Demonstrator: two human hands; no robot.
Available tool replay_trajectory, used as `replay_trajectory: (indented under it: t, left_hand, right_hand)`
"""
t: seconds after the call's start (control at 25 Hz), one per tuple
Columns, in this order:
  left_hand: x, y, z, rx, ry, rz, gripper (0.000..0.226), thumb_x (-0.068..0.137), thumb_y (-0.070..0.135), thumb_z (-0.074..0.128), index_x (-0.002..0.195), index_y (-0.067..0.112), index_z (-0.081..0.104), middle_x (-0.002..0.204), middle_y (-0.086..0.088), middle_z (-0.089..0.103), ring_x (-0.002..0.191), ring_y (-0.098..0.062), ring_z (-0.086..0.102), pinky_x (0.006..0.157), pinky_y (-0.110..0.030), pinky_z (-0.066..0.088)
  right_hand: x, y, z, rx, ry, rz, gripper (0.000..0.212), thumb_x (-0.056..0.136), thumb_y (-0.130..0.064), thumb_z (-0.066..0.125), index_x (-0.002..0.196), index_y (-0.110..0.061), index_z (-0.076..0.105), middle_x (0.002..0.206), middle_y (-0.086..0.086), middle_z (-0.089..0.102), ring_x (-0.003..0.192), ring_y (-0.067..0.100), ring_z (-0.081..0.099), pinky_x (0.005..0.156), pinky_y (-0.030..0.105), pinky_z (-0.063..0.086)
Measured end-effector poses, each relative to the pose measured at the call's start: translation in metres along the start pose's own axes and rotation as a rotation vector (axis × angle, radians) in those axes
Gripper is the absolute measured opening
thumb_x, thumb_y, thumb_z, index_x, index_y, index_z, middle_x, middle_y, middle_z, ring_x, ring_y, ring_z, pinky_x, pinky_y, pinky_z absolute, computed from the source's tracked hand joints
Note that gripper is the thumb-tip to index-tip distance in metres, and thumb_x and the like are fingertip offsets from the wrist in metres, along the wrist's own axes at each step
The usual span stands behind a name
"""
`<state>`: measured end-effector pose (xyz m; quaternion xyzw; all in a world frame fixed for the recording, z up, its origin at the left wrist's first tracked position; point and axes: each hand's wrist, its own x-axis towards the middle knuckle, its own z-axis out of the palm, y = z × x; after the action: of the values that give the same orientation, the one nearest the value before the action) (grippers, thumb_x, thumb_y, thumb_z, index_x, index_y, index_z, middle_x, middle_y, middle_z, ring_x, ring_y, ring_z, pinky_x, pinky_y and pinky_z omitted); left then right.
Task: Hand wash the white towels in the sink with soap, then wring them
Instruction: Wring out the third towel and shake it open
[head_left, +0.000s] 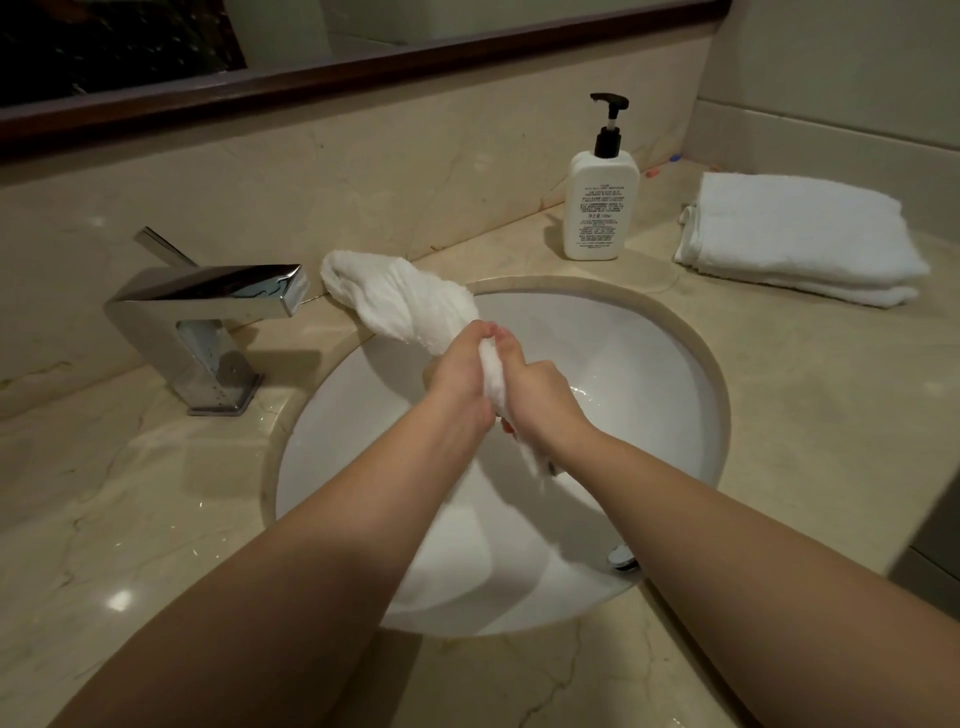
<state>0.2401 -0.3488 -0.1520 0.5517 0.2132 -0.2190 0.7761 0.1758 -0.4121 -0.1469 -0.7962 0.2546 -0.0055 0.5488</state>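
both hands are clamped on 1 wet towel (410, 306) held over the sink (649, 353): the left hand (457, 379) and right hand (540, 395) sit side by side, touching or nearly so, fingers curled round a tightly twisted stretch of cloth between them. the towel's far end flares out loose toward the faucet (208, 322), and a thin tail hangs below the right wrist. this looks like the wringing step for this towel, so its soaping and rinsing seem done, though no suds show to confirm it. a little water glints on the basin's right side. the folded towels (795, 234) lie on the counter (805, 389) well to the right, looking dry and untouched, so they probably remain to be washed; how many are in that stack is hard to tell, maybe 2. the soap bottle (600, 208) stands upright between sink and stack. the fingertips are hidden behind the cloth, the drain is mostly covered by the right forearm, and whether water drips from the twist cannot be made out.
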Motion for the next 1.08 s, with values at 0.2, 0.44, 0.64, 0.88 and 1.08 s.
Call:
replay_trajectory:
  t: [0.2,0.44,0.64,0.88,1.08]
  left_hand:
    - [-0.018,-0.007,0.013,-0.089,-0.172,-0.055,0.056,0.069,0.056,0.082,0.098,0.009,0.069,0.094,-0.009,0.074,0.088,-0.021,0.075,0.072,-0.031,0.059]
    - [-0.028,0.018,0.009,-0.16,-0.341,-0.042,0.023,0.094,0.014,0.052,0.072,0.007,0.054,0.067,-0.005,0.062,0.055,-0.019,0.065,0.06,-0.027,0.056]
    - [-0.031,0.027,0.009,-0.279,-0.388,0.041,0.018,0.093,0.012,0.05,0.075,0.008,0.054,0.065,-0.004,0.055,0.055,-0.013,0.055,0.055,-0.022,0.056]
    - [-0.021,0.031,0.004,-0.024,-0.298,0.075,0.016,0.082,0.02,0.063,0.074,0.007,0.058,0.065,-0.006,0.06,0.053,-0.02,0.06,0.063,-0.029,0.054]
    - [0.007,0.03,-0.007,0.19,-0.195,0.145,0.085,0.039,0.026,0.08,0.119,0.004,0.064,0.087,-0.009,0.072,0.071,-0.026,0.07,0.069,-0.037,0.057]
  right_hand:
    - [0.007,-0.003,-0.003,-0.121,0.162,-0.138,0.069,0.104,-0.052,0.022,0.094,-0.003,0.068,0.099,0.017,0.069,0.096,0.033,0.064,0.083,0.04,0.049]
    - [0.012,-0.005,-0.024,0.435,0.114,0.122,0.056,0.102,-0.055,0.037,0.094,-0.009,0.068,0.087,0.008,0.074,0.079,0.025,0.07,0.066,0.032,0.049]
    - [0.019,0.005,-0.031,0.551,-0.355,0.429,0.092,0.086,-0.087,0.026,0.115,-0.012,0.07,0.096,0.014,0.075,0.096,0.033,0.068,0.093,0.047,0.054]
    - [0.009,-0.011,-0.037,0.868,-0.745,0.297,0.063,0.094,-0.065,0.044,0.119,-0.011,0.064,0.11,0.016,0.07,0.098,0.031,0.069,0.078,0.037,0.063]
    - [0.005,-0.015,-0.034,0.559,-0.593,0.285,0.06,0.095,-0.069,0.039,0.101,-0.014,0.061,0.067,0.006,0.059,0.04,0.006,0.048,0.031,0.012,0.034]
